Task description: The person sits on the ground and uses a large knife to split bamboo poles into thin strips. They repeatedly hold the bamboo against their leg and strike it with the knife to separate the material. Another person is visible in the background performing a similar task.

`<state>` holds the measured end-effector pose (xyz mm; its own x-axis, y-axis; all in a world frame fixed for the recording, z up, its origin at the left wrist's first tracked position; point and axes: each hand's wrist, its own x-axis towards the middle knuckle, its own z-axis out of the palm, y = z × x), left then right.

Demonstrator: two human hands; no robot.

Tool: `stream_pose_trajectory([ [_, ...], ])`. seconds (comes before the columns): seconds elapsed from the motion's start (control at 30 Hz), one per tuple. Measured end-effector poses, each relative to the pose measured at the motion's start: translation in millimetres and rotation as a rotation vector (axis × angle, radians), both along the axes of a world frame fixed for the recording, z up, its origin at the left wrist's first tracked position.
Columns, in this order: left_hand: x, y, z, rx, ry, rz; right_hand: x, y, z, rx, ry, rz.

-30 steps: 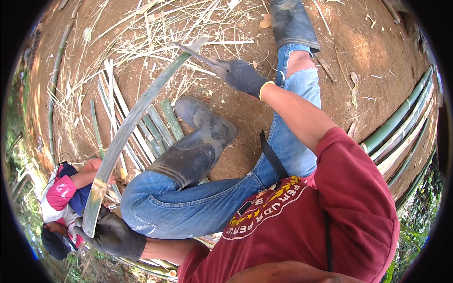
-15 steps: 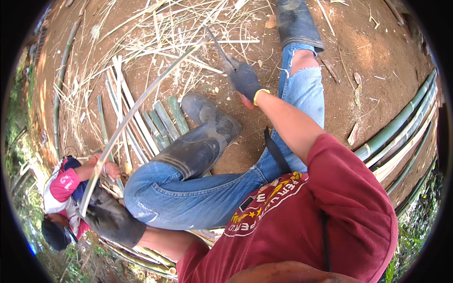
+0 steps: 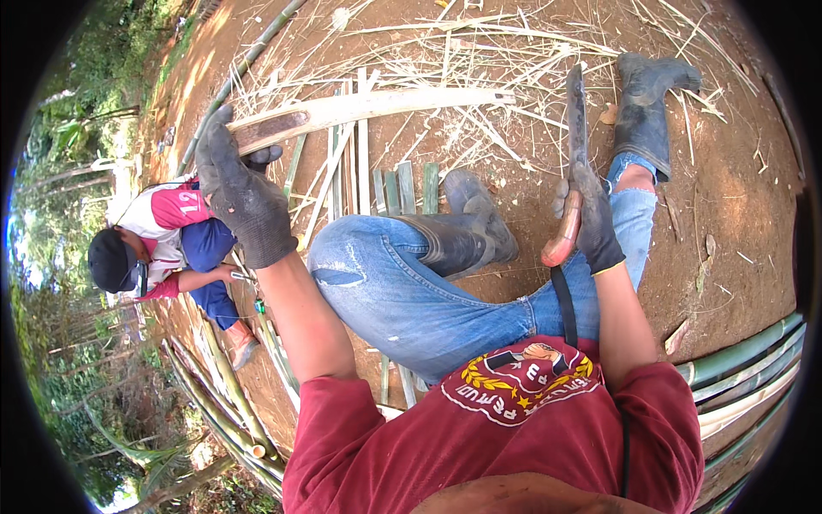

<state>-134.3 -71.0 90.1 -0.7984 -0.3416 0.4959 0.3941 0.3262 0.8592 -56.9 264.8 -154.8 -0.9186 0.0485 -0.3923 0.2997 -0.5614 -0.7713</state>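
My left hand (image 3: 244,193), in a dark grey work glove, grips the near end of a long split bamboo strip (image 3: 368,106). The strip's pale inner face is turned up, with a brownish patch near my fingers, and it tapers away to the right. In my right hand (image 3: 592,214), gloved too, is a machete (image 3: 576,120) with a reddish-brown wooden handle. Its dark blade points away from me, apart from the strip's far end. My legs in blue jeans and black rubber boots (image 3: 479,218) stretch out below both hands.
Pale bamboo shavings (image 3: 479,51) litter the brown soil ahead. Short green bamboo slats (image 3: 407,188) lie beside my bent leg. Bamboo poles (image 3: 736,351) lie at the right, and more poles (image 3: 218,385) at the lower left. A co-worker in a cap (image 3: 113,261) sits at the left.
The strip has swung from edge-on to nearly level, its pale face now showing. My left hand has risen forward, and the machete has moved right and now points straight away. The view has turned.
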Motion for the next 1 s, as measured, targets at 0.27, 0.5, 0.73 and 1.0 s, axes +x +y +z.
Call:
stream_pose_trajectory([
  [0.27,30,15,-10,0.488,-0.115,-0.16,10,-8,19,-0.049,0.012,0.124],
  [0.5,69,55,-33,0.387,0.038,-0.014,11,-69,98,0.533,0.409,0.373],
  [0.73,87,64,-47,0.312,0.056,0.119,13,-131,128,0.887,0.952,0.269],
  [1.0,80,52,-47,0.475,0.059,-0.002,-47,-92,6,1.167,0.261,0.478],
])
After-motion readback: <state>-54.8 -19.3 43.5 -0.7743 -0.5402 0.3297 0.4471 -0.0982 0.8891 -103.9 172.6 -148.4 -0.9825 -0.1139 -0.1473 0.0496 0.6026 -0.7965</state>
